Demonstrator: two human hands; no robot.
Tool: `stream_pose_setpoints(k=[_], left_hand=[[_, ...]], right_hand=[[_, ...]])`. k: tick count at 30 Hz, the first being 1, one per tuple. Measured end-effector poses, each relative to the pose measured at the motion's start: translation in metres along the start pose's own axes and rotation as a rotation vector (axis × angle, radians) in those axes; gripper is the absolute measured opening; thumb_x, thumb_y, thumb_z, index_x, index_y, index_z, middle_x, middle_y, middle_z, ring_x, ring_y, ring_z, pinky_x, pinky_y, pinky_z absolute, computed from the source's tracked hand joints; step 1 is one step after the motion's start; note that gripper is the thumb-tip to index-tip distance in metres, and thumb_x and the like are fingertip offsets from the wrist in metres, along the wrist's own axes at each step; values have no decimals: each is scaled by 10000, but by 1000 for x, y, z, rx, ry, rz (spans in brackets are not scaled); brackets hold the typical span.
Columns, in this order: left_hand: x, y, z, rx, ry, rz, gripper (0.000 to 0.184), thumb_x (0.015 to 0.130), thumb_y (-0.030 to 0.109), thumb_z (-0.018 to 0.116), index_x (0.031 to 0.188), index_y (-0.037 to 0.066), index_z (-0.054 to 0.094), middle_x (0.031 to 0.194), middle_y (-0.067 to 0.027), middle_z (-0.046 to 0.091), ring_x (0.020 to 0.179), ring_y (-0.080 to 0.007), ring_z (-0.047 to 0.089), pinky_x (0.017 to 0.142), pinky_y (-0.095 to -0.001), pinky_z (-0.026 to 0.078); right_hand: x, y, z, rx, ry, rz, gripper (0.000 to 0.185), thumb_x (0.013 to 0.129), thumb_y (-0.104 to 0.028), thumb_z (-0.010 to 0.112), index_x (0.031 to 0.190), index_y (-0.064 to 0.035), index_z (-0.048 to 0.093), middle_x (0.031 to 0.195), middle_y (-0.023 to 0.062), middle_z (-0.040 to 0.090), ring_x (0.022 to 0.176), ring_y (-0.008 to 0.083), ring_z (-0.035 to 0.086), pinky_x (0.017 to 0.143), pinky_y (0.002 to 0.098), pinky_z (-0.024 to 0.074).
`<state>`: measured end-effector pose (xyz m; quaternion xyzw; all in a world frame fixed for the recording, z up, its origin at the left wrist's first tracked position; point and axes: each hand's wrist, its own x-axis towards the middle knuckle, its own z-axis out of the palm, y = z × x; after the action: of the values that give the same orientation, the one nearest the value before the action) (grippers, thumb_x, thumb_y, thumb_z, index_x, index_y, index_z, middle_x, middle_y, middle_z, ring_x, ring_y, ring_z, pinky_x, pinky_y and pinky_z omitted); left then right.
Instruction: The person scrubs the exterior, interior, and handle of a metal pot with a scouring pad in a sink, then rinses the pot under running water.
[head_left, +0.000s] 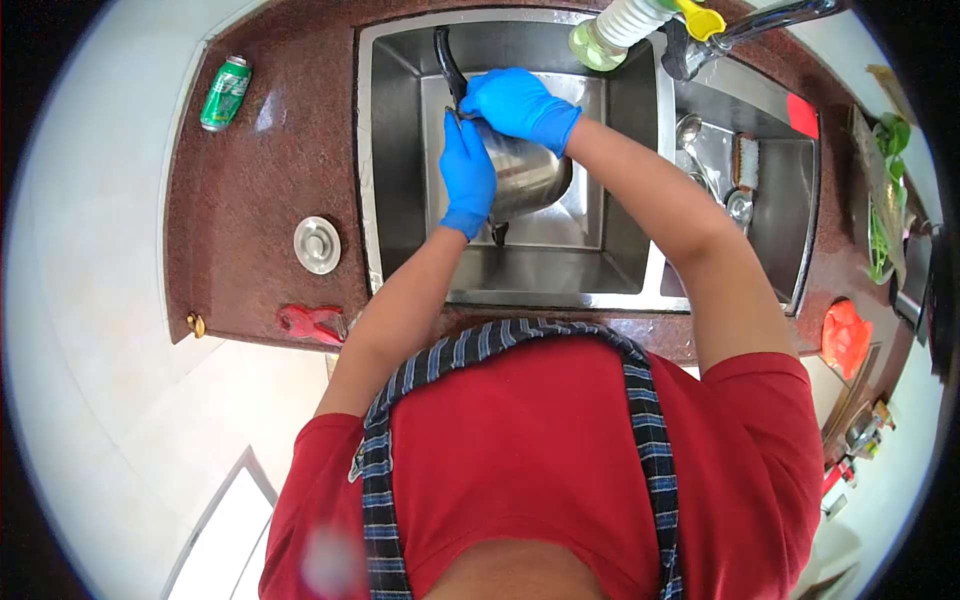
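Observation:
A metal pot (530, 178) with a long black handle (448, 62) lies tilted on its side in the large sink basin (625, 235). A short black grip (499, 234) shows at its lower side. My left hand (467, 178), in a blue glove, holds the pot's rim, its fingers close together and pointing up toward the handle. My right hand (515, 103), also gloved in blue, reaches across the pot. Its fingers are bent around the rim where the long handle joins. Whether something small is under the right fingers is hidden.
A smaller basin on the right holds a scrub brush (746, 162) and ladles (689, 130). Behind stand a faucet (685, 55) and a soap bottle (600, 45). On the left counter are a green can (227, 93), a metal lid (317, 245) and a red item (310, 322).

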<state>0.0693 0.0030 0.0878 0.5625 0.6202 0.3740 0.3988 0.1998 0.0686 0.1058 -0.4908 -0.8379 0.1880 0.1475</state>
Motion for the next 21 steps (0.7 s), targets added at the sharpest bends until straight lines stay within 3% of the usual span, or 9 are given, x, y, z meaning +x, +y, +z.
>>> stream_pose_setpoints(k=[4, 11, 14, 21], left_hand=[[-2, 10, 1, 45, 37, -40, 431, 974, 256, 400, 1264, -60, 436, 1030, -257, 602, 880, -264, 597, 788, -343, 452], [-2, -1, 4, -49, 81, 56, 429, 976, 255, 397, 1265, -59, 439, 1037, -238, 607, 882, -230, 582, 799, -329, 449], [-3, 7, 1, -12, 47, 1, 431, 977, 260, 393, 1264, -58, 442, 1034, -229, 609, 887, -223, 578, 797, -329, 447], [-3, 4, 3, -64, 37, 6, 422, 978, 267, 387, 1236, -58, 464, 1000, -229, 612, 868, -229, 580, 781, -335, 445]], right_hand=[[-5, 40, 17, -17, 51, -57, 178, 782, -186, 547, 819, -84, 688, 821, 173, 623, 752, 358, 620, 690, 457, 493], [-7, -11, 1, -36, -9, -18, 183, 796, -189, 533, 859, -101, 680, 846, 163, 626, 793, 344, 625, 699, 447, 497], [-8, 26, 10, 35, 32, 23, 172, 798, -212, 557, 873, -126, 687, 899, 108, 617, 821, 319, 601, 724, 403, 486], [-6, -20, 6, -8, -28, 117, 172, 802, -196, 537, 862, -110, 674, 876, 161, 619, 804, 355, 612, 705, 437, 492]])
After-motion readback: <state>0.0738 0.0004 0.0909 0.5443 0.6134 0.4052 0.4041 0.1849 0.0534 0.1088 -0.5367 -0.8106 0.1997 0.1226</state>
